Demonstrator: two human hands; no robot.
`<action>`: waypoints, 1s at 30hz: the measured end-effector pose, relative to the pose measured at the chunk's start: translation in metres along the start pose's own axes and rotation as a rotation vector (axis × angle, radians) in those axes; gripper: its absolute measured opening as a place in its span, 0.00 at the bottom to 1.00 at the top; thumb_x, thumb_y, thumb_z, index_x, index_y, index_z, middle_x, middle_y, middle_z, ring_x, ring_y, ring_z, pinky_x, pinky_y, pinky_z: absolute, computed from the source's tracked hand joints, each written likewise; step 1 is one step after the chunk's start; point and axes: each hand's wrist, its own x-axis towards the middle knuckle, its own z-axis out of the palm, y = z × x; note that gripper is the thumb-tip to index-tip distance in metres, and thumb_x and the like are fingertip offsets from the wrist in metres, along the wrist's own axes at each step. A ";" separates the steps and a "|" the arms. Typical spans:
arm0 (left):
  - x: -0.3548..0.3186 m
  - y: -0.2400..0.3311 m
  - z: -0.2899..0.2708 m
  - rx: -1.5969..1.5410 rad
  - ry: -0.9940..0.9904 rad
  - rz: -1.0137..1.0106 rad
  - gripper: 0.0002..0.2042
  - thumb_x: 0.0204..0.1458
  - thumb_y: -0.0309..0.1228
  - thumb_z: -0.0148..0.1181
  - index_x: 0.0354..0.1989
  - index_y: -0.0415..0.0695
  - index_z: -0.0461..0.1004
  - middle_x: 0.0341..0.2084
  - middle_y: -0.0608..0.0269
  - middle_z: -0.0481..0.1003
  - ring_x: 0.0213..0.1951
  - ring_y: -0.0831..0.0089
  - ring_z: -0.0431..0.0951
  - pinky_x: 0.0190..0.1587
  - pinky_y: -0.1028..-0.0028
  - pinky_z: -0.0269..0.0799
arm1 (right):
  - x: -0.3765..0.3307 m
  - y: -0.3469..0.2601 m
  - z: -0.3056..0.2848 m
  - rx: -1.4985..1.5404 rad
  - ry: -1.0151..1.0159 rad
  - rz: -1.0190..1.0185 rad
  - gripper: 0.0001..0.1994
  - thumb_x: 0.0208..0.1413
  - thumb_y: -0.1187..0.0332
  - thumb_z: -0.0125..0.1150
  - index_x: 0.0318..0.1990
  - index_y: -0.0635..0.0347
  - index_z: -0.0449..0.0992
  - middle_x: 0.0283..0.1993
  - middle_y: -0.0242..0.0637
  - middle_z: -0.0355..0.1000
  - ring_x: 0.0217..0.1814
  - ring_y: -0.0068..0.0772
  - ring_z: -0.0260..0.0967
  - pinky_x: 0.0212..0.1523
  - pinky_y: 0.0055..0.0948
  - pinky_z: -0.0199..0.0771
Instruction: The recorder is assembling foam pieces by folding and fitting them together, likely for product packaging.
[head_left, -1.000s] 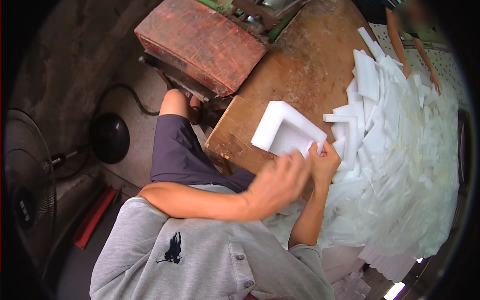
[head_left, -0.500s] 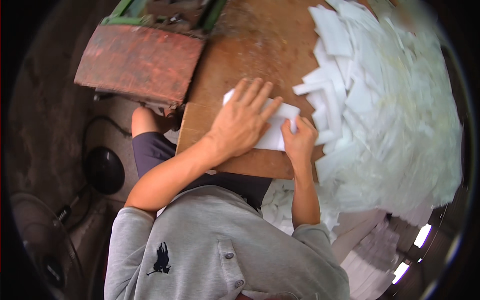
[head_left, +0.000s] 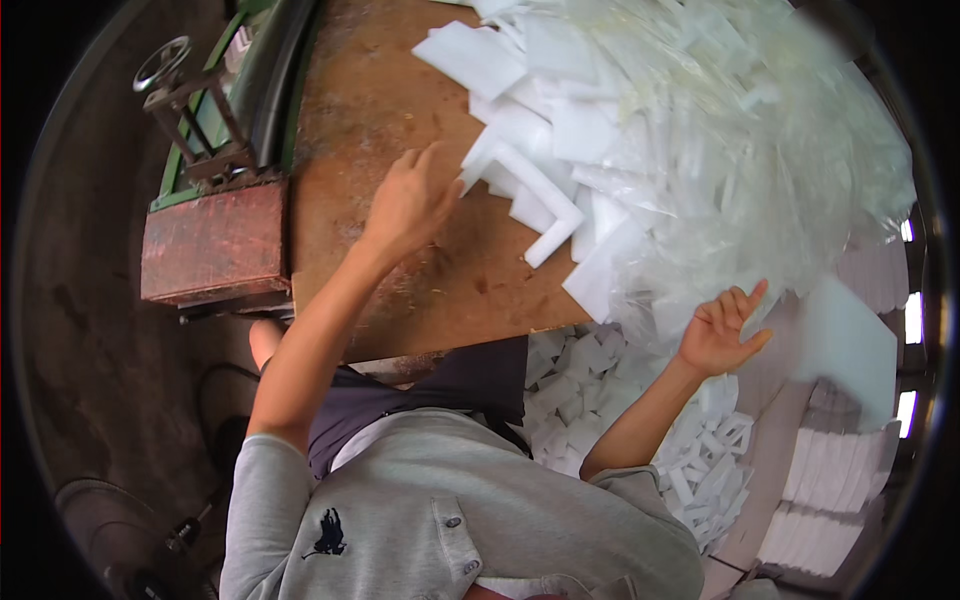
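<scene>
Both hands are empty with fingers spread: the left hand (head_left: 408,203) hovers over the wooden table (head_left: 400,100), fingertips just beside an L-shaped white foam piece (head_left: 535,195), while the right hand (head_left: 725,330) is raised palm-up off the table's edge, near a blurred white foam sheet (head_left: 848,345). That L-piece lies at the rim of a foam pile (head_left: 640,120). A rusty red machine (head_left: 215,240) stands left of the table, and foam offcuts (head_left: 590,370) lie below.

Your tabletop (head_left: 400,130) is a worn, rusty brown with darker stains, and the foam pieces (head_left: 545,150) heaped on it are plain white beside clear, whitish plastic film (head_left: 760,170). You wear a grey shirt (head_left: 440,520) with a small dark emblem and dark purple-grey shorts (head_left: 470,385). The machine (head_left: 215,235) at your left is rust-red with green parts.
</scene>
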 end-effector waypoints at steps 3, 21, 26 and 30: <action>0.023 -0.001 0.049 0.145 0.023 0.063 0.25 0.55 0.37 0.62 0.59 0.37 0.67 0.47 0.42 0.74 0.50 0.46 0.75 0.52 0.54 0.72 | -0.027 0.043 -0.009 -0.668 0.260 0.329 0.26 0.60 0.57 0.61 0.62 0.61 0.71 0.49 0.44 0.72 0.43 0.34 0.72 0.34 0.29 0.74; -0.127 -0.014 -0.113 0.217 -0.083 -0.377 0.34 0.51 0.25 0.60 0.69 0.44 0.58 0.44 0.37 0.76 0.43 0.42 0.78 0.47 0.56 0.73 | -0.058 0.063 -0.005 -2.321 -0.372 -0.586 0.12 0.60 0.75 0.58 0.50 0.71 0.75 0.52 0.49 0.74 0.56 0.52 0.72 0.56 0.49 0.71; -0.114 -0.011 -0.171 0.062 -0.561 -0.428 0.18 0.52 0.33 0.60 0.52 0.44 0.76 0.29 0.53 0.75 0.31 0.67 0.78 0.36 0.69 0.72 | -0.062 0.085 0.025 -1.436 0.301 0.067 0.11 0.70 0.70 0.49 0.41 0.71 0.74 0.38 0.36 0.75 0.40 0.19 0.69 0.41 0.19 0.69; -0.071 -0.051 -0.166 -0.371 -0.960 -0.917 0.16 0.52 0.32 0.57 0.48 0.41 0.80 0.27 0.67 0.77 0.27 0.81 0.75 0.27 0.78 0.70 | -0.045 0.173 0.018 -1.251 0.019 0.601 0.14 0.67 0.66 0.58 0.42 0.72 0.78 0.31 0.25 0.72 0.33 0.13 0.62 0.35 0.19 0.64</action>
